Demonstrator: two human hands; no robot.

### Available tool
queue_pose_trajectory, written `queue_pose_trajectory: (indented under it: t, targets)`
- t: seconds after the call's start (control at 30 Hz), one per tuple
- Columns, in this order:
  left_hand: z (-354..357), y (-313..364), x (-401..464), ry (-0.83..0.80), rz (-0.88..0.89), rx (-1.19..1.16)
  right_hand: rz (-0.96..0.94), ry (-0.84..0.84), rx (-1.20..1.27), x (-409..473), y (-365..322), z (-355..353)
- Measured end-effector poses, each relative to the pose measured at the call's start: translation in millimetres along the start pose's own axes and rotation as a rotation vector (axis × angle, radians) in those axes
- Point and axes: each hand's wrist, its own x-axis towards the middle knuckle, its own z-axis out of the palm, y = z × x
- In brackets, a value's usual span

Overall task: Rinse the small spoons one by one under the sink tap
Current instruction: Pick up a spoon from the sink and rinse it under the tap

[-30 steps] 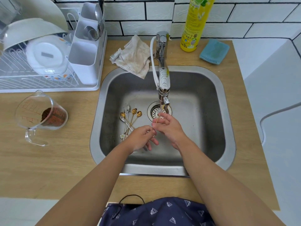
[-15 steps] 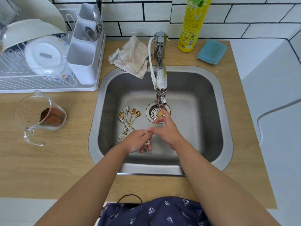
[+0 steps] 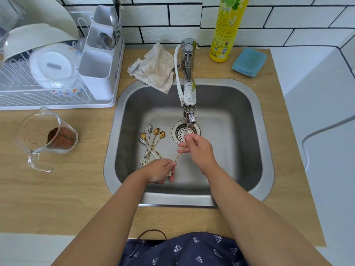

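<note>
While water runs from the tap (image 3: 189, 104), the wooden countertop (image 3: 57, 189) frames everything, w/ a stainless sink (image 3: 240, 116) set in its middle. Far left on the counter sits a white dish rack (image 3: 57, 104) holding a bowl (image 3: 34, 39), an upturned white lid or plate (image 3: 53, 68) and a cutlery caddy (image 3: 99, 60) w/ metal utensils in its back section. In front of the rack, a clear measuring jug (image 3: 46, 137) lies tilted, brown granules inside. Behind the sink: a beige cloth (image 3: 155, 68) w/ one corner hanging over the rim, a yellow dish-soap bottle (image 3: 224, 29) against the tiles, and a blue sponge cloth (image 3: 249, 62) right of it.

In the basin, the drain strainer (image 3: 181, 133) sits just under the spout. The right hand (image 3: 197, 150) is beside it, fingers curled, fingertips pinching the bowl end of a thin gold spoon (image 3: 180, 153) right at the stream; the spoon bowl itself is hidden by the fingers. The left hand (image 3: 161, 169) is curled round the spoon's lower end, thumb & forefinger pinching the stem, a white flower charm showing under the fingers. The spoon runs diagonally between both hands. Left of the drain, touching each other on the sink floor, lies a pile of small spoons (image 3: 151, 143) – gold & white, bowls toward the far side, flower ends near the left hand.
</note>
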Motion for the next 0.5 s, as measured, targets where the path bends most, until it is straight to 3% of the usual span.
queue_pose_trajectory:
  t: [0.13, 0.3, 0.5]
  targets:
    - [-0.3, -2.7, -1.4, -0.033, -0.018, 0.039, 0.016, -0.048, -0.008, -1.4, 0.2, 2.0]
    - [2.8, -1.8, 0.1, -0.021, -0.003, 0.044, 0.022, 0.071, -0.014, -0.9, -0.4, 3.9]
    - [1.8, -1.2, -1.0, 0.025, 0.006, 0.013, 0.002, 0.01, 0.073, -2.7, -6.3, 6.1]
